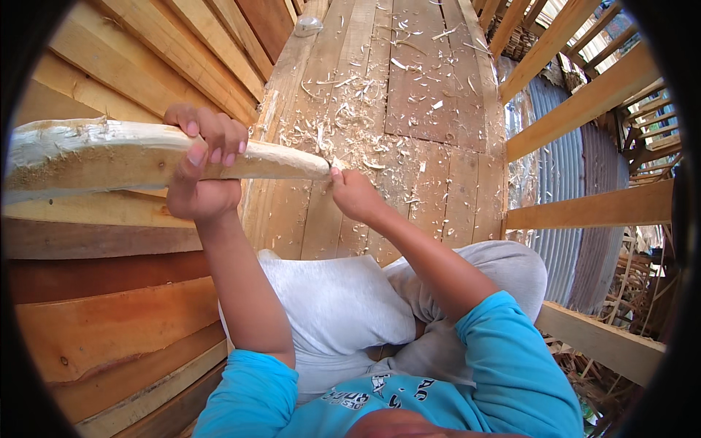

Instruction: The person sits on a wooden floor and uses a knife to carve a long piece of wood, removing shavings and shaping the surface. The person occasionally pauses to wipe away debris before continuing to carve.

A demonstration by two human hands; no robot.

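Observation:
A long, pale piece of carved wood (95,160) runs across from the left rim and tapers to a blunt tip near the middle. My left hand (208,193) is closed around it, fingers over the top and the palm below. At the tapered tip my right hand (355,196) is closed in a fist, its thumb side against the wood's end. A small dark spot shows between that hand and the tip; what the fingers hold is hidden. The wood's surface is rough and partly whitish at its thick end.
Curled wood shavings (350,124) lie scattered over the plank floor (292,226) ahead of my crossed legs. A wall of boards (117,332) stands close on the left. To the right are wooden rails (591,204), with corrugated metal sheet (558,168) beyond. A clear rounded object (308,27) sits at the far end.

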